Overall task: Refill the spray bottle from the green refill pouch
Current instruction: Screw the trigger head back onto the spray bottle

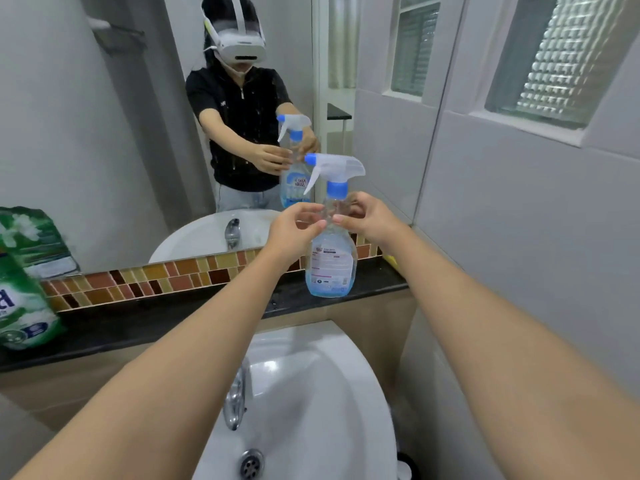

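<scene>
The clear spray bottle [330,258], with a white trigger head and blue collar, stands upright on the black ledge [173,320] behind the basin. A little blue liquid lies at its bottom. My right hand [367,216] curls around the bottle's neck just under the collar. From the left, my left hand [294,226] comes up to the same neck with fingers apart and its thumb tip at the glassy neck. The green refill pouch [24,299] stands at the far left of the ledge, partly cut off by the frame edge.
A white basin [311,393] with a chrome tap [235,400] sits directly below my arms. A mirror [104,133] rises behind the ledge above a strip of brown mosaic tiles. A grey tiled wall with a window closes off the right side.
</scene>
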